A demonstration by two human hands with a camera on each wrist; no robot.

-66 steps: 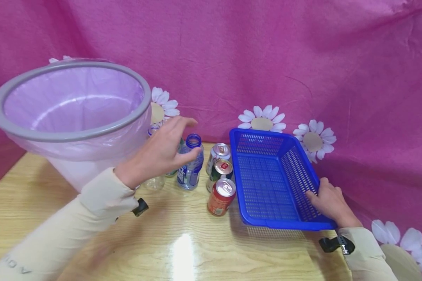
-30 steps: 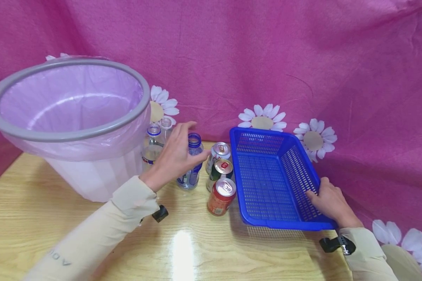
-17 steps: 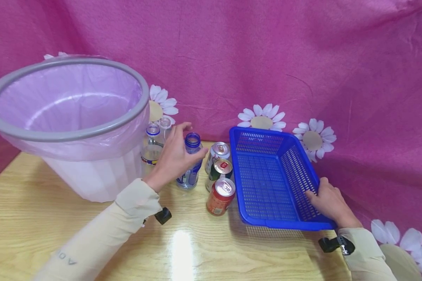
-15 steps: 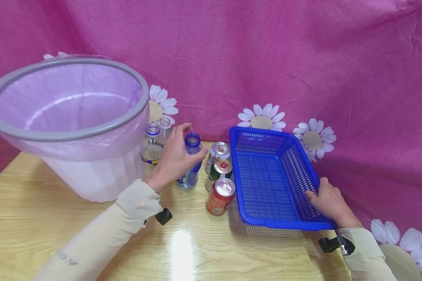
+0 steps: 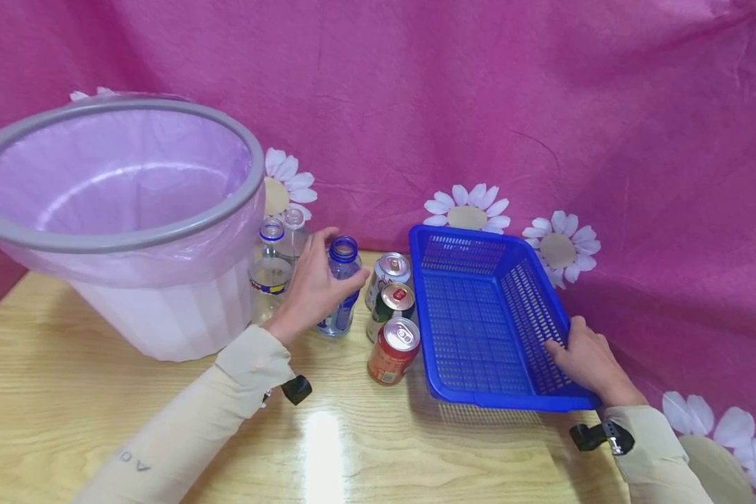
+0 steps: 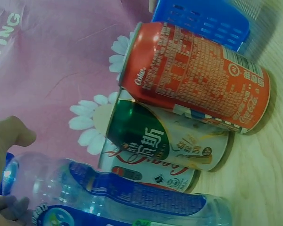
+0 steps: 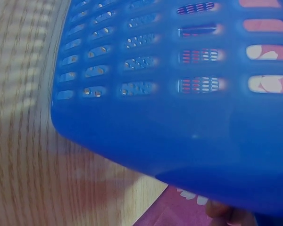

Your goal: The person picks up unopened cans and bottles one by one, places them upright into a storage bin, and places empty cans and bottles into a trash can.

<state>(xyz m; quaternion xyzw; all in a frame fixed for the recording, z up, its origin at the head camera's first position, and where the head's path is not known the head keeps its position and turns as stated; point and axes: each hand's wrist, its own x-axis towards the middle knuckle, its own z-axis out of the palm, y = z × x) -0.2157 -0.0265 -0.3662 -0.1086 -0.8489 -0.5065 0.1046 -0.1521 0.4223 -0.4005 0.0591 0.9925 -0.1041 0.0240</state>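
My left hand [image 5: 317, 283] is beside a clear bottle with a blue label and blue neck [image 5: 342, 297]. Its thumb stands apart from the bottle in the left wrist view, and the fingers reach round behind the neck. Right of the bottle stand three upright cans: a white can [image 5: 392, 269], a green and white can [image 5: 390, 308] and a red Coke can [image 5: 393, 353]. My right hand [image 5: 592, 360] grips the right side of a blue plastic basket [image 5: 437, 392], thumb over the rim. In the right wrist view the basket wall [image 7: 193, 127] hides most of that hand.
A large white bin [image 5: 164, 308] with a grey rim and clear liner stands at the left. Two more clear bottles, one with a blue neck [image 5: 271, 269] and one behind it [image 5: 295, 231], stand against it. A pink flowered cloth [image 5: 378, 105] hangs behind the wooden table [image 5: 365, 448].
My left hand has moved right and slightly down, from above the bottles to around the blue-labelled bottle's neck. In the last half second it shifts barely. The right hand keeps its grip on the basket.
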